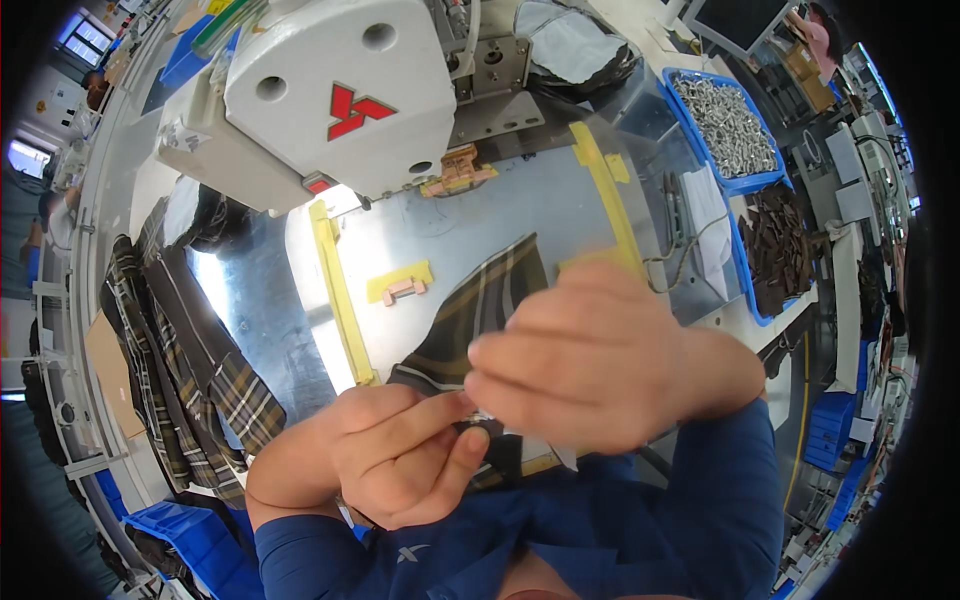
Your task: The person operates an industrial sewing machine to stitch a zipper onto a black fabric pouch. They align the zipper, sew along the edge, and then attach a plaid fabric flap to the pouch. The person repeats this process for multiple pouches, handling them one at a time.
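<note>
A dark plaid fabric piece (480,310) lies across the light plate of a white sewing machine (330,95), its near end gathered at my hands. My left hand (400,455) is closed, with thumb and forefinger pinching the fabric's near end. A small shiny metal piece (482,414) shows at those fingertips; its kind is hard to make out. Just right of and above it is my right hand (585,365), slightly blurred, its fingers bent and pressed together. Whatever its fingertips hold is hidden behind the hand.
Yellow tape strips (343,300) border the plate, where a small copper-coloured block (405,291) sits. More plaid pieces (190,390) hang at the left. Two blue trays stand at the right, holding small metal parts (725,125) and dark strips (778,245). A blue bin (190,540) is at lower left.
</note>
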`<control>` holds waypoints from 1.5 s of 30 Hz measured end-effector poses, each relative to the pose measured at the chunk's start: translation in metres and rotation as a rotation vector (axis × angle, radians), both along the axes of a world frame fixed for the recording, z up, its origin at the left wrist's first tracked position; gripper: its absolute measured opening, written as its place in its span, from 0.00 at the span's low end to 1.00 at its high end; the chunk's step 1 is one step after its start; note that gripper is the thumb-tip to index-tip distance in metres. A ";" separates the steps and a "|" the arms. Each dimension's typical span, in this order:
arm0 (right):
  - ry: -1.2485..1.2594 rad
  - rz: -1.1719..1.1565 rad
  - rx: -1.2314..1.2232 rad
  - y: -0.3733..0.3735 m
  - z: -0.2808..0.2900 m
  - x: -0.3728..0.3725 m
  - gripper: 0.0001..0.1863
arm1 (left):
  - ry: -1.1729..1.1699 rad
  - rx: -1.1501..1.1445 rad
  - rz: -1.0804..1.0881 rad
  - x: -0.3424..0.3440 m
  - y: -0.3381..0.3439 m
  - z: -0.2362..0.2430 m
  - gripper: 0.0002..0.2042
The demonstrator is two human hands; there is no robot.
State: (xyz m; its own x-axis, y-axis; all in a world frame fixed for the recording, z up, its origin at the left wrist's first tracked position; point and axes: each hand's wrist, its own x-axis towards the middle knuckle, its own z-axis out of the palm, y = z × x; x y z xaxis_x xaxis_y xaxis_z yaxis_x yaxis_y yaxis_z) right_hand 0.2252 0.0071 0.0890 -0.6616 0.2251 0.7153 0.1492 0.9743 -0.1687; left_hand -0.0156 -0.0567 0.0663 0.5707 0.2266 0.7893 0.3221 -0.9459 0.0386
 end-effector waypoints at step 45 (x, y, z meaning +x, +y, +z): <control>0.061 0.184 -0.038 0.010 -0.008 -0.001 0.09 | -0.033 -0.114 0.115 -0.008 -0.001 0.025 0.07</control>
State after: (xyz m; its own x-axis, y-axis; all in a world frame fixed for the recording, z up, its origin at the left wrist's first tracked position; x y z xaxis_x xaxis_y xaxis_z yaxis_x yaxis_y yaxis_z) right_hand 0.2240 0.0170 0.0808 -0.6500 0.1320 0.7484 -0.0424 0.9770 -0.2091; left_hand -0.0236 -0.0573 0.0917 0.5098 0.3780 0.7728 0.4246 -0.8918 0.1561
